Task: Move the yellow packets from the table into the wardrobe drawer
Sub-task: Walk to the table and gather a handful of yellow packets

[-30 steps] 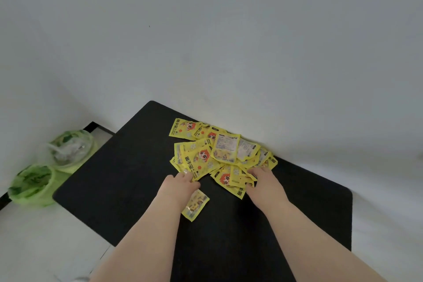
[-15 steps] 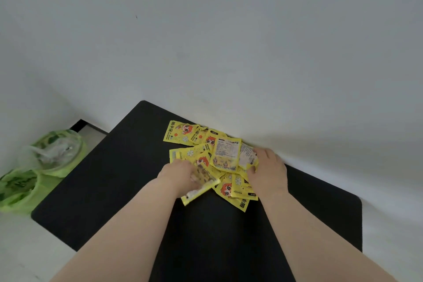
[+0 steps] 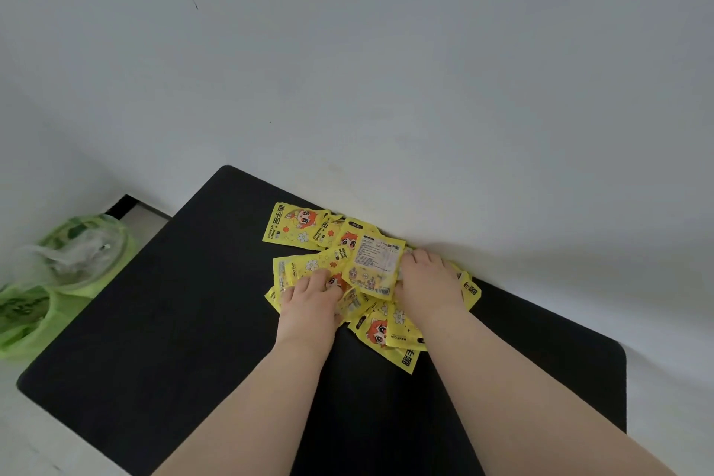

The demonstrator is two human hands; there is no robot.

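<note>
The gathering step is under way: the left hand (image 3: 309, 299) grips a few of the yellow packets (image 3: 376, 265) at their near edge, while the right hand (image 3: 429, 282) lies across them opposite, its hold unclear. They sit under and just beyond both hands on the tabletop (image 3: 174, 321). Next, the hands probably need to squeeze them together, lift, and carry them to the drawer, which is not in view.

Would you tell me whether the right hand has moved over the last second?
Yes: the right hand has slid away from the person across the yellow packets, now reaching nearly to the wall.
</note>
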